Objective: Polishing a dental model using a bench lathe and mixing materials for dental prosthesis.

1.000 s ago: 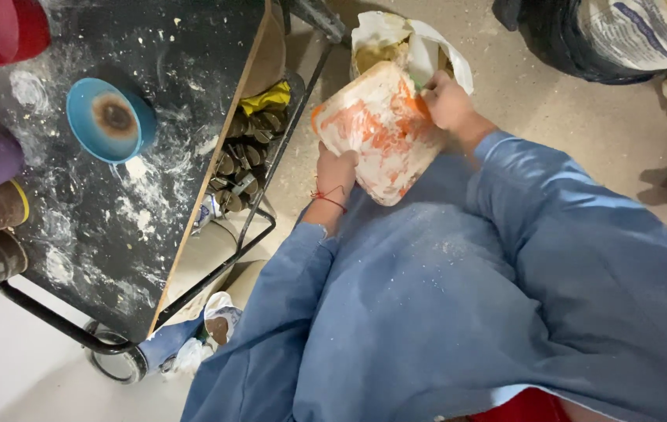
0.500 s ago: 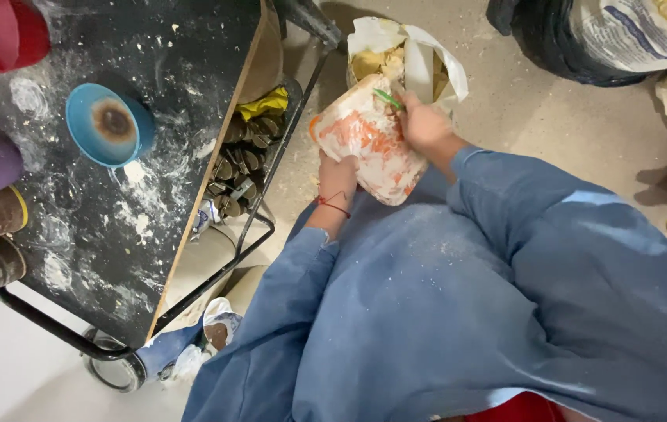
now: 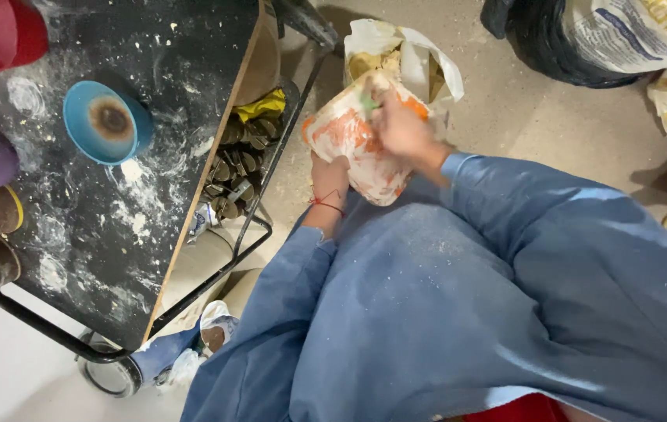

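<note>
Bag (image 3: pixel 353 144), white plastic smeared orange, held over the lap above the floor, just off the worktop (image 3: pixel 76 203) edge. Long axis slanted, mouth up and away, bottom toward the body. Left hand (image 3: pixel 332 173) clamped under the lower end, fingers curled into the plastic. Right hand (image 3: pixel 397 129) blurred on the upper right side, pressed to the bag near its mouth, nearer the opening; exact hold hard to tell. Beyond, open paper sack (image 3: pixel 415 59) on the floor; blue bowl (image 3: pixel 107 121) off left on the dusty worktop.

Bowl (image 3: pixel 107 121) on table (image 3: pixel 162 101), left of bag (image 3: pixel 353 141)
</note>
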